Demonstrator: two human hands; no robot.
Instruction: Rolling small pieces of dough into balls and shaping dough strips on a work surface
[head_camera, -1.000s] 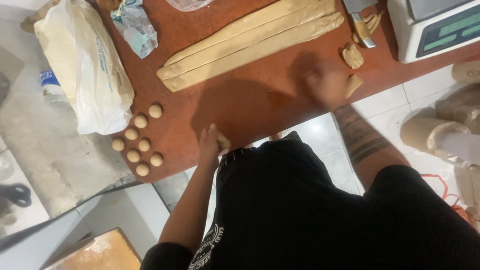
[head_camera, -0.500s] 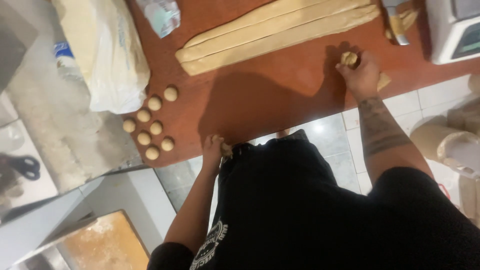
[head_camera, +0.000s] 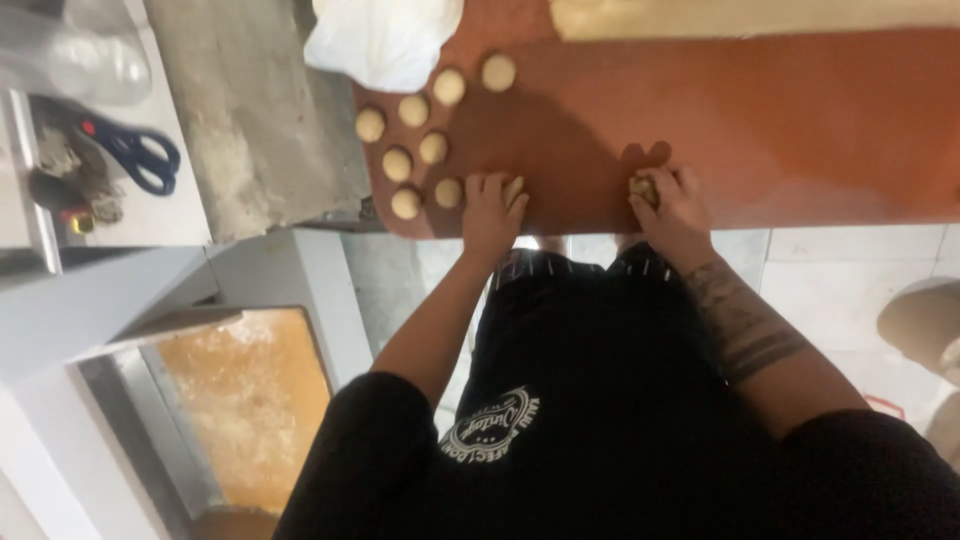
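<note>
Dough (head_camera: 513, 187) under left hand (head_camera: 488, 212); right hand (head_camera: 672, 205) likewise.

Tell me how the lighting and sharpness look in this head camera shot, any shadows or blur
Head view: lighting is soft and fairly dim, with a broad shadow on the reddish-brown table just beyond the left hand and right hand; the dough balls are slightly soft-edged; the white bag at the top is bright and nearly washed out; the black shirt loses detail in the dark.
</note>
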